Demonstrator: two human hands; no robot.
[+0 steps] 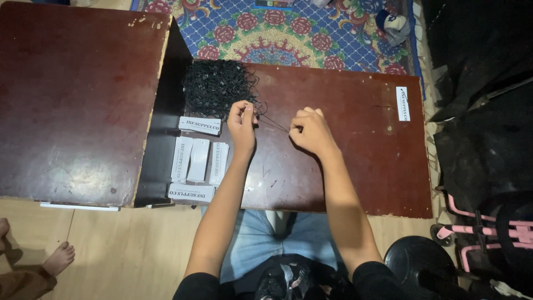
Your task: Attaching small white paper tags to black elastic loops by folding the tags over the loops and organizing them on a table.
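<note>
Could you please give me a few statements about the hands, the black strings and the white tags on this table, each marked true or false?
1. Both hands hold a thin black string stretched between them. True: the left hand and right hand pinch the thin black string.
2. The heap of black strings lies near the table's front edge. False: the heap of black strings lies at the far edge.
3. Several white rectangular card tags lie left of the left hand. True.
4. The low dark red wooden table stands on bare tiles. False: a blue flowered carpet lies beyond it.
</note>
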